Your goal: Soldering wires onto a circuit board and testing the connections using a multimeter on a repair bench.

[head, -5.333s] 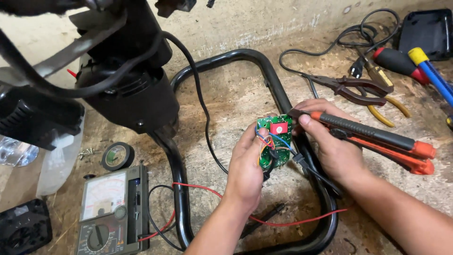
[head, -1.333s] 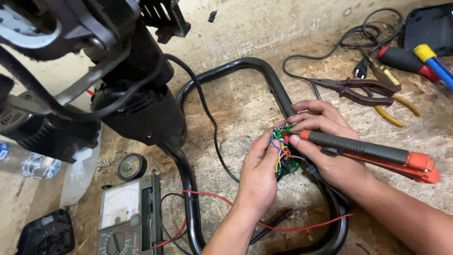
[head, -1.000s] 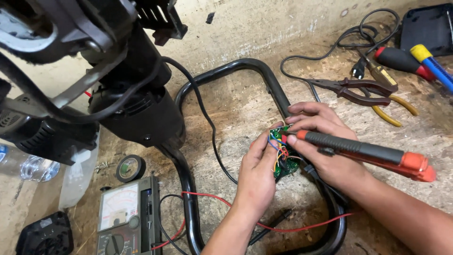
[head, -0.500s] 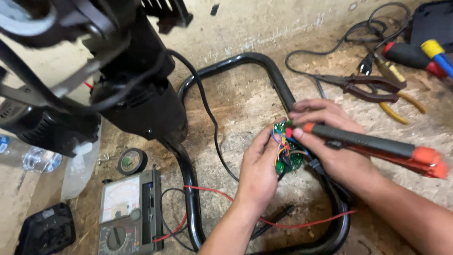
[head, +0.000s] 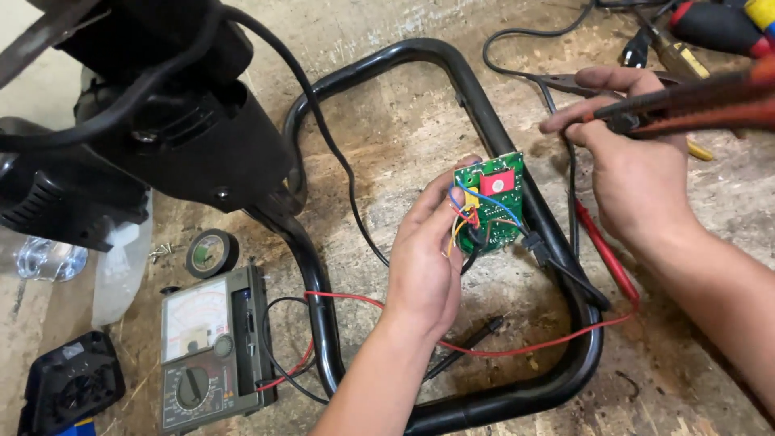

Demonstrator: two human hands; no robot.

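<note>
Moved: right hand [head: 638,173] has lifted away from the green board [head: 490,202] and now sits at 2 o'clock from it, well apart; before, its tool tip was on the board.
Left hand [head: 428,258]: fingers closed around the green board, holding it up over the floor.
Right hand: closed tight on a long tool with red handles [head: 694,101].
Board: in the middle, a red square part on top and small colored wires at its left side; its long way runs from 6 to 12 o'clock, tipped a bit to 1.
Holders: clear plastic bottle [head: 48,260] at 9 o'clock, lying down; I cannot tell what is inside.
Edges: black tube frame [head: 323,307] loops around the hands.
Room: bare wood at 12 o'clock inside the loop.
Nearby: meter [head: 211,355] at 7 o'clock; tape roll [head: 211,253] just above it.
</note>
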